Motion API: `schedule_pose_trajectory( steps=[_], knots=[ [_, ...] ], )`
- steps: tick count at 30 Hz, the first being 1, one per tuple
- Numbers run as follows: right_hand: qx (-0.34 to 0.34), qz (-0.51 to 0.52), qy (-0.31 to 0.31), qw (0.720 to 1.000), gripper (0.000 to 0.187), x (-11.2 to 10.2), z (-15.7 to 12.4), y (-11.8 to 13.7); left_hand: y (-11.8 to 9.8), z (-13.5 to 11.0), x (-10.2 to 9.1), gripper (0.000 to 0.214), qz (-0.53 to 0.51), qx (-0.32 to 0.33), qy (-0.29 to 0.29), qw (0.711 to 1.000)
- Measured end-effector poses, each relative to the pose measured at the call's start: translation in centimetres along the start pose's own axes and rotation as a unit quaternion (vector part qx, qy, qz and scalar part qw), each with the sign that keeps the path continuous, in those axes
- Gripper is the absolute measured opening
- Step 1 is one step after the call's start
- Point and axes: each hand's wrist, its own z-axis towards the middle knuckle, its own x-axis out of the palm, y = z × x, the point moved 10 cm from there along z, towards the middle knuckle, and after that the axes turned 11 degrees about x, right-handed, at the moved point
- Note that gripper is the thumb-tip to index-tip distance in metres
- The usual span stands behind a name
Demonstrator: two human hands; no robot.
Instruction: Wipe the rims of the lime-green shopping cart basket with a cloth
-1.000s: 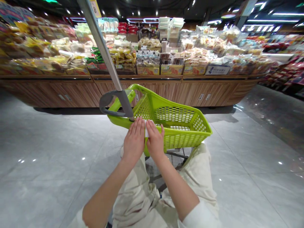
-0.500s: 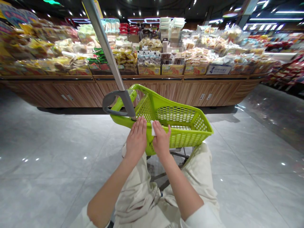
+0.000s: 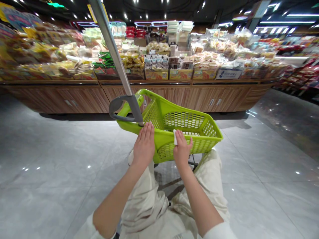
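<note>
A lime-green plastic shopping basket (image 3: 199, 127) on a wheeled frame stands right in front of me. Its grey handle (image 3: 117, 58) rises up and to the left. My left hand (image 3: 144, 146) lies flat on the near rim of the basket by the handle's base, fingers stretched out together. My right hand (image 3: 182, 150) presses a small white cloth or wipe (image 3: 175, 136) against the same near rim, further right. Only an edge of the cloth shows under the fingers. My knees in pale trousers are below the basket.
A long wooden display counter (image 3: 74, 99) piled with packaged baked goods and snacks (image 3: 159, 56) runs across the back. Grey glossy floor tiles (image 3: 45, 159) spread on both sides. More shelves (image 3: 299, 69) stand at the far right.
My right hand has slid the white cloth to the right along the basket's near rim, away from my left hand. My left hand has stayed by the handle's base.
</note>
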Motion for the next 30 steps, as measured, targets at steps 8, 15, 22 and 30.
schedule_pose_trajectory(
  steps=[8, 15, 22, 30],
  knots=[
    [-0.12, 0.035, 0.077, 0.989, 0.079, 2.7, -0.7, 9.5, 0.1, 0.0, -0.2, 0.061, -0.01, -0.001, -0.007, 1.0],
    [-0.048, -0.011, 0.009, 0.999, 0.087, 0.1, -0.3, 0.2, -0.1, -0.1, -0.2, 0.065, -0.02, 0.002, -0.014, 1.0],
    [-0.076, 0.035, 0.047, 0.995, 0.08, 2.2, -0.5, 6.8, 0.0, 0.0, 0.0, 0.063, -0.022, 0.001, -0.012, 1.0],
    [-0.096, 0.013, 0.051, 0.994, 0.084, 1.3, -0.4, 4.1, 0.1, -0.1, -0.1, 0.065, -0.035, -0.011, -0.002, 0.999]
  ],
)
